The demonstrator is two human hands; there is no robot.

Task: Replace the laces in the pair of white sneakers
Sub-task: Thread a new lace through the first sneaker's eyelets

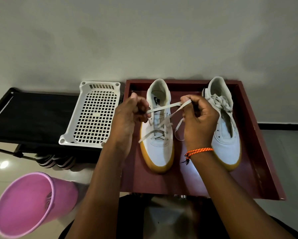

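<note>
Both hands are up over the near sneaker: the left hand pinches one run of the flat lace, and the right hand pinches the other end, the strands crossing between them. That lace looks soft, light and limp, best taken near the tip to feed an eyelet. Just right of the right hand sits the second sneaker, a loose lace piled on it. Both shoes rest in the maroon tray. Left of the left hand lie a white basket and a pink bucket; nothing shows inside them.
</note>
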